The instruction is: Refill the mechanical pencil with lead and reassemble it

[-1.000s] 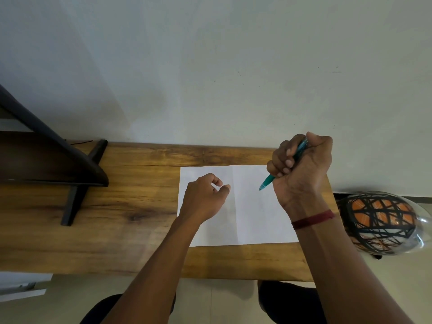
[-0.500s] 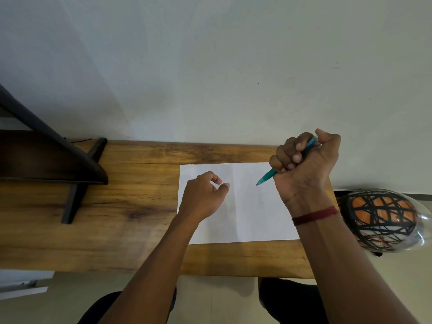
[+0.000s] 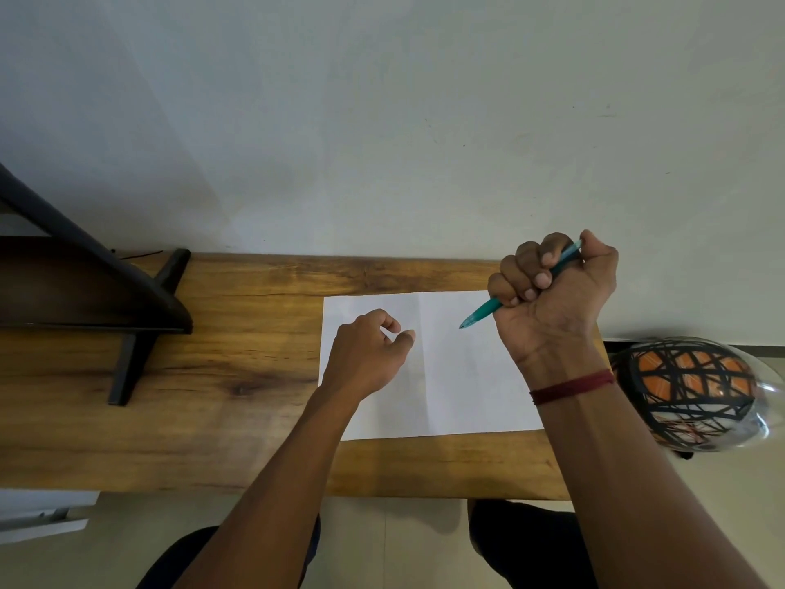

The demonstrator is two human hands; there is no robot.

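A teal mechanical pencil (image 3: 482,311) is clenched in my right hand (image 3: 552,299), a fist held above the right part of a white sheet of paper (image 3: 458,376). Its tip points down and left over the paper, and its top end pokes out by my thumb. My left hand (image 3: 367,354) rests on the left half of the sheet, thumb and forefinger pinched close together. Whether something thin is held between them is too small to tell.
The paper lies on a narrow wooden table (image 3: 212,376) set against a pale wall. A black angled stand (image 3: 127,316) occupies the table's left end. A helmet with an orange and black pattern (image 3: 696,393) sits beside the table's right end.
My right hand with the pencil has drifted slightly up and to the right. My left hand has stayed in place on the paper.
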